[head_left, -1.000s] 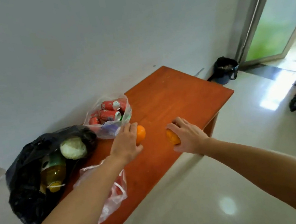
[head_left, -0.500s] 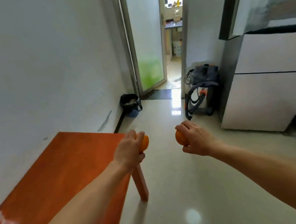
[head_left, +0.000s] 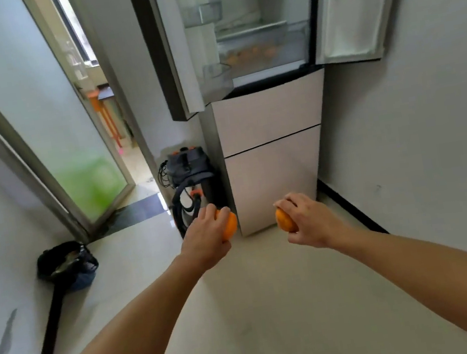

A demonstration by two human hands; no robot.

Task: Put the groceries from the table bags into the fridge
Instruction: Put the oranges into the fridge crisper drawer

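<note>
My left hand (head_left: 205, 238) grips an orange (head_left: 230, 226), held out in front of me at waist height. My right hand (head_left: 308, 220) grips a second orange (head_left: 284, 220) about a hand's width to the right. Ahead stands the fridge (head_left: 274, 152) with both upper doors swung open. Its clear bottom drawer (head_left: 256, 52) holds several oranges. The shelves above it look bare. The table and its bags are out of view.
A vacuum cleaner (head_left: 189, 180) stands on the floor just left of the fridge. A black bin (head_left: 66, 265) sits by the left wall, near a glass door (head_left: 69, 140). A white wall runs along the right. Pale floor tiles lie between me and the fridge.
I lifted both oranges off the table and turned right. The table and bags left the view, and the open fridge now stands straight ahead.
</note>
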